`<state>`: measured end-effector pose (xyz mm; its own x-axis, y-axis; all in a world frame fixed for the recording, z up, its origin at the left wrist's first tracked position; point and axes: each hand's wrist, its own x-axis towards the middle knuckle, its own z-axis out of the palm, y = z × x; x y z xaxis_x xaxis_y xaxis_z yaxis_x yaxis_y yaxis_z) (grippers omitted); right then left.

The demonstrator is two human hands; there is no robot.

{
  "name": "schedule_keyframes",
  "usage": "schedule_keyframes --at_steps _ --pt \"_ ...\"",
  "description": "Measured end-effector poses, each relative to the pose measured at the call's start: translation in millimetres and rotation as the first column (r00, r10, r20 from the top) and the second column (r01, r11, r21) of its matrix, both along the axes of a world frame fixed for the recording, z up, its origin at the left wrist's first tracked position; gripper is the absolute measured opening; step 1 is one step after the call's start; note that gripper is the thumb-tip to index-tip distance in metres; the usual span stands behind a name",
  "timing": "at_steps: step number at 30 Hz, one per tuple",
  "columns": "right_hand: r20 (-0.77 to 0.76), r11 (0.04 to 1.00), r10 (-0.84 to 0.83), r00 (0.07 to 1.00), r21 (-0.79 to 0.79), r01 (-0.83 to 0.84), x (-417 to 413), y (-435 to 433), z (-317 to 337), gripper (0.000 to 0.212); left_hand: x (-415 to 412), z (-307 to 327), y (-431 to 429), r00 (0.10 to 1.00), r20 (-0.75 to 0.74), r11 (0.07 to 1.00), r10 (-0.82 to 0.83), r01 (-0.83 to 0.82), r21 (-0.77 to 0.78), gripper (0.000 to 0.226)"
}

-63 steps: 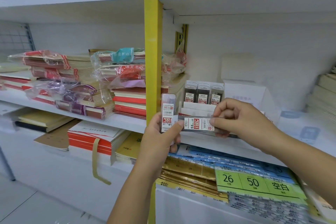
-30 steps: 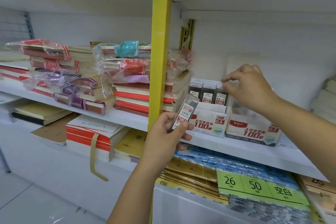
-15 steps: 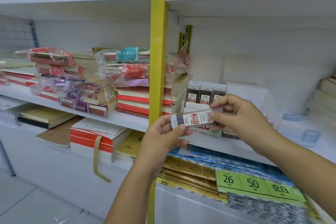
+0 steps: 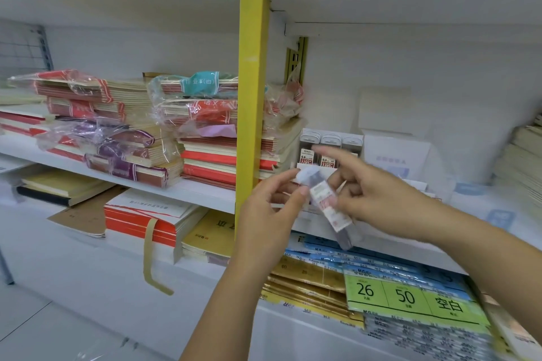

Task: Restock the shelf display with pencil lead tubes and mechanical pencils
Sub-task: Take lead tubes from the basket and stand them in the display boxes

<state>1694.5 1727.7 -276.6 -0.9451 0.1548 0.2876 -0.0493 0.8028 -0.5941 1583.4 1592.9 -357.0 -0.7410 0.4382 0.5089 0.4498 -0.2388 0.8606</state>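
A clear pencil lead tube (image 4: 327, 202) with a red-and-white label hangs tilted between my hands, cap up and to the left. My left hand (image 4: 269, 211) pinches its upper end with thumb and fingers. My right hand (image 4: 381, 196) holds its right side with curled fingers, index finger stretched out; the thumb is hidden behind the tube. Just behind, three more lead tubes (image 4: 330, 146) stand upright in a white display box (image 4: 299, 165) on the middle shelf (image 4: 205, 195). No mechanical pencils are visible.
A second white box (image 4: 396, 155) stands right of the display box. A yellow upright post (image 4: 252, 97) divides the shelving. Stacks of wrapped notebooks (image 4: 117, 132) fill the left bay. Label packs with a green 26/50 card (image 4: 410, 299) lie on the shelf below.
The tube lay level between both hands half a second ago; now it is swung steeply, cap up-left. My right index finger has lifted off and points out.
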Motion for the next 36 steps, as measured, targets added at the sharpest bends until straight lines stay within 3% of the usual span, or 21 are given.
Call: schedule_keyframes --at_steps 3,5,7,12,18,22,24,27,30,33,36 --pt "-0.253 0.988 -0.144 0.957 -0.082 0.127 -0.5 19.3 23.4 0.061 -1.1 -6.6 10.4 0.928 -0.298 0.953 0.223 -0.272 -0.133 0.04" --pt "-0.449 0.975 -0.219 0.867 -0.131 0.178 -2.9 31.4 39.1 0.053 -0.8 -11.2 17.0 0.892 -0.383 0.927 0.24 -0.328 -0.182 0.052" --pt "-0.546 0.96 -0.247 0.801 -0.024 0.28 -7.3 41.6 46.7 0.047 -0.4 -17.3 23.2 0.886 -0.414 0.912 0.208 -0.329 -0.245 0.059" --pt "-0.455 0.827 -0.251 0.854 0.357 0.433 -26.7 58.2 38.4 0.034 -2.2 -24.9 28.6 0.908 -0.39 0.925 0.155 -0.272 -0.265 0.062" --pt "-0.377 0.747 -0.362 0.853 0.429 0.507 -44.7 76.7 27.7 0.018 -6.0 -24.9 27.1 0.912 -0.382 0.937 0.151 -0.255 -0.24 0.058" --pt "-0.341 0.72 -0.404 0.849 0.455 0.524 -44.0 76.1 24.3 0.028 -6.1 -22.1 23.2 0.912 -0.394 0.936 0.114 -0.232 -0.265 0.059" --pt "-0.351 0.745 -0.39 0.851 0.423 0.516 -34.5 68.6 24.2 0.035 -2.6 -21.8 19.6 0.906 -0.407 0.934 0.117 -0.24 -0.265 0.061" --pt "-0.495 0.829 -0.311 0.811 0.277 0.487 -0.8 45.5 16.0 0.028 12.2 -24.5 8.3 0.865 -0.451 0.926 0.22 -0.331 -0.183 0.055" --pt "-0.571 0.935 -0.134 0.81 0.198 0.294 49.4 16.6 -13.2 0.022 29.9 -36.2 -3.8 0.823 -0.501 0.926 0.269 -0.364 -0.1 0.038" --pt "-0.42 0.981 -0.117 0.9 0.094 0.171 90.4 6.9 -70.0 0.023 45.5 -73.0 -16.2 0.855 -0.512 0.916 0.079 -0.265 -0.302 0.033" --pt "-0.03 0.974 -0.225 0.974 -0.041 0.224 114.5 19.2 -154.0 0.023 56.1 -138.3 -30.8 0.876 -0.422 0.728 -0.232 -0.132 -0.673 0.036"
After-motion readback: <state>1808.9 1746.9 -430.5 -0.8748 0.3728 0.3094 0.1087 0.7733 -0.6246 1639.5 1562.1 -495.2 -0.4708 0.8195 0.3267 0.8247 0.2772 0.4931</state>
